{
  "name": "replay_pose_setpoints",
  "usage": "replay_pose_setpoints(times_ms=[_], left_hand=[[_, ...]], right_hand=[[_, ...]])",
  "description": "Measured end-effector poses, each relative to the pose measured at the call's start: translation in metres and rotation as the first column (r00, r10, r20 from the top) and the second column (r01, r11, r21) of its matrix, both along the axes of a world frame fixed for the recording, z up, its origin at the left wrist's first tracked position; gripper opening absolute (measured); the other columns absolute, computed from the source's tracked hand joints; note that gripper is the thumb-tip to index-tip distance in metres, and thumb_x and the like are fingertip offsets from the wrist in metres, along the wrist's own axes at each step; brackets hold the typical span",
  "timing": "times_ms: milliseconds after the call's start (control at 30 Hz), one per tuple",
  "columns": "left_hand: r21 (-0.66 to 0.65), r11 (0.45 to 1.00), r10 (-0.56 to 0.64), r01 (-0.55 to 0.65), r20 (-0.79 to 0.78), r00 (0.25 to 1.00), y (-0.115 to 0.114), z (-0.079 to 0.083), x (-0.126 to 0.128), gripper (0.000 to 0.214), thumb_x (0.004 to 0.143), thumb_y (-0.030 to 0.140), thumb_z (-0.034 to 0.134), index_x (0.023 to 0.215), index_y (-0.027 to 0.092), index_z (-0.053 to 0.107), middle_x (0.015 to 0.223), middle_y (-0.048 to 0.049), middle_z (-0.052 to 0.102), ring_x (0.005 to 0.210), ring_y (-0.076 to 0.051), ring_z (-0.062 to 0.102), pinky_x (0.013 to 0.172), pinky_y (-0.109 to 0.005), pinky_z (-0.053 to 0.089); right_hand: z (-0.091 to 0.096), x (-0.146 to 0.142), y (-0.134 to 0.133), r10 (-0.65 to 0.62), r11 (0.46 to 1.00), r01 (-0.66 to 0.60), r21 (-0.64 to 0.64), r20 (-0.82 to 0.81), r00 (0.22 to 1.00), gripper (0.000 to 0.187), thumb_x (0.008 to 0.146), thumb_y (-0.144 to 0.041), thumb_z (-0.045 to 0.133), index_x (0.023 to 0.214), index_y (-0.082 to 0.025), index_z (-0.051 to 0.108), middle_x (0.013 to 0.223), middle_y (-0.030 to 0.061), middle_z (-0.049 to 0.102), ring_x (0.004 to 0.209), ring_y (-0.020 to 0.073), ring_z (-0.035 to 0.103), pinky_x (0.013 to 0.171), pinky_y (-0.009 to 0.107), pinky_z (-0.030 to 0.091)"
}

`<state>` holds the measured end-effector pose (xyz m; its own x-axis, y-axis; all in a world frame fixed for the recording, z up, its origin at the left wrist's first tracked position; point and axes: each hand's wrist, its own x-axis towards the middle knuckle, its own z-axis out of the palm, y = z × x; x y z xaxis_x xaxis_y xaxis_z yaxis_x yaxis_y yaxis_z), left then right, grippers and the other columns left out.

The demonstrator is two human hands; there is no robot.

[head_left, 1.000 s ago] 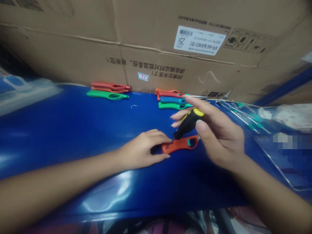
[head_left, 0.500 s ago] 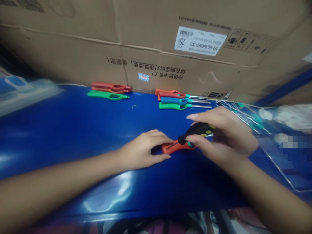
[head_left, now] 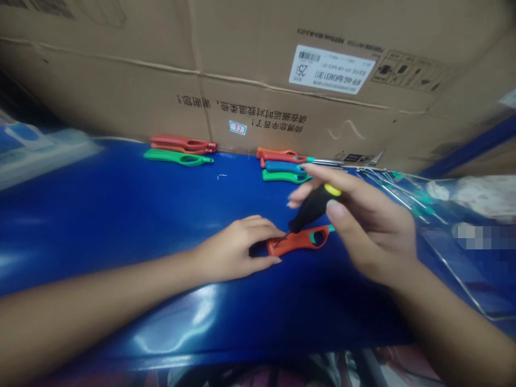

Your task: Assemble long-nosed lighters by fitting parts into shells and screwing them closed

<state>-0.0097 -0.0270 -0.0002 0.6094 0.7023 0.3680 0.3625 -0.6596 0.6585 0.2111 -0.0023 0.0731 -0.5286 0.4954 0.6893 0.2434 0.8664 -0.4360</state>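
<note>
Head view: left hand (head_left: 234, 250) pinches an orange handle (head_left: 298, 240) flat on the table (head_left: 121, 215), fingers curled on its end; right hand (head_left: 363, 226) grips a screwdriver (head_left: 312, 207), tip on that handle. Behind, red, green and blue handles (head_left: 284, 164) lie along a box (head_left: 121, 80), unobstructed; its label (head_left: 328, 70) reads "25"

- Glossy blue table (head_left: 121, 215), gleaming pale near the front edge.
- Close behind, filling the back like a wall, cardboard boxes (head_left: 121, 91) (print upside down) with a white label (head_left: 328, 70).
- Far right, slanting blue beam (head_left: 475, 145), blurred.
</note>
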Motion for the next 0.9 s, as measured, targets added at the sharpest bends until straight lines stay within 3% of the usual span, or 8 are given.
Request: replay_pose_setpoints(times_ms=[100,167,267,333,500,667,800,900], left_hand=[[-0.001,1.000,-0.005,0.005,0.004,1.000,0.0000,0.0006,0.0002,0.033,0.089,0.028,0.072,0.119,0.017,0.066,0.107,-0.0076,0.072,0.099,-0.020,0.066,0.091,-0.034,0.052],[-0.011,1.000,-0.003,0.004,0.007,1.000,0.0000,0.0011,0.0004,0.032,0.088,0.026,0.072,0.119,0.018,0.067,0.107,-0.0073,0.072,0.100,-0.020,0.066,0.091,-0.034,0.052],[-0.010,1.000,0.007,-0.007,0.005,1.000,0.0000,0.0012,0.0005,0.029,0.088,0.027,0.072,0.115,0.018,0.068,0.108,-0.0076,0.072,0.100,-0.020,0.066,0.092,-0.035,0.052],[0.001,1.000,0.012,-0.012,-0.001,1.000,0.0000,0.0008,0.0005,0.030,0.088,0.028,0.072,0.116,0.018,0.068,0.108,-0.0080,0.072,0.100,-0.020,0.067,0.092,-0.035,0.053],[0.006,1.000,0.009,-0.009,0.001,1.000,-0.0001,0.0007,0.0007,0.033,0.088,0.027,0.072,0.119,0.017,0.067,0.107,-0.0077,0.073,0.099,-0.020,0.067,0.092,-0.035,0.053],[0.001,1.000,0.010,-0.010,0.001,1.000,0.0002,-0.0001,0.0002,0.030,0.087,0.027,0.073,0.115,0.017,0.068,0.108,-0.0078,0.072,0.099,-0.021,0.067,0.091,-0.034,0.052],[0.006,1.000,0.001,-0.001,0.010,1.000,0.0003,-0.0004,-0.0002,0.031,0.088,0.027,0.072,0.118,0.018,0.067,0.109,-0.0070,0.072,0.100,-0.020,0.067,0.092,-0.034,0.052],[0.003,1.000,0.012,-0.012,0.003,1.000,0.0000,0.0004,-0.0004,0.031,0.088,0.029,0.072,0.117,0.018,0.068,0.107,-0.0075,0.072,0.099,-0.020,0.067,0.092,-0.034,0.052]], right_hand=[[0.0006,0.0005,-0.0012,-0.024,0.981,0.032,0.191,-0.045,0.999,0.039,0.087,-0.021,0.072,0.125,-0.025,0.068,0.092,0.0038,0.075,0.076,0.0186,0.067,0.070,0.033,0.059],[0.0007,0.0008,-0.0024,-0.069,0.952,0.074,0.298,-0.026,0.997,0.040,0.087,-0.020,0.072,0.127,-0.022,0.068,0.090,0.0051,0.075,0.076,0.0187,0.066,0.071,0.033,0.059],[0.0011,0.0005,-0.0046,-0.049,0.991,0.044,0.127,0.037,0.998,0.043,0.099,-0.017,0.048,0.141,-0.024,0.057,0.110,0.0082,0.074,0.093,0.0211,0.070,0.081,0.038,0.060],[0.0011,0.0000,-0.0051,-0.001,0.999,0.000,0.054,0.015,1.000,0.041,0.099,-0.018,0.049,0.138,-0.028,0.059,0.112,0.0062,0.074,0.093,0.0214,0.071,0.079,0.038,0.061],[0.0031,0.0005,-0.0064,-0.094,0.965,0.091,0.247,0.002,0.996,0.035,0.090,-0.024,0.070,0.124,-0.028,0.069,0.098,0.0040,0.077,0.080,0.0200,0.070,0.075,0.034,0.060],[0.0079,0.0008,-0.0084,0.084,0.996,-0.081,-0.031,0.075,0.994,0.038,0.099,-0.021,0.052,0.135,-0.027,0.061,0.116,0.0064,0.073,0.098,0.0214,0.071,0.085,0.038,0.060],[0.0075,-0.0008,-0.0051,-0.007,0.988,0.008,0.155,-0.008,1.000,0.025,0.087,-0.024,0.073,0.112,-0.026,0.073,0.085,0.0026,0.074,0.075,0.0187,0.067,0.069,0.033,0.059],[0.0083,0.0008,-0.0041,-0.045,0.989,0.043,0.138,0.017,0.999,0.030,0.093,-0.023,0.064,0.122,-0.025,0.069,0.102,0.0063,0.074,0.088,0.0211,0.069,0.077,0.036,0.060]])
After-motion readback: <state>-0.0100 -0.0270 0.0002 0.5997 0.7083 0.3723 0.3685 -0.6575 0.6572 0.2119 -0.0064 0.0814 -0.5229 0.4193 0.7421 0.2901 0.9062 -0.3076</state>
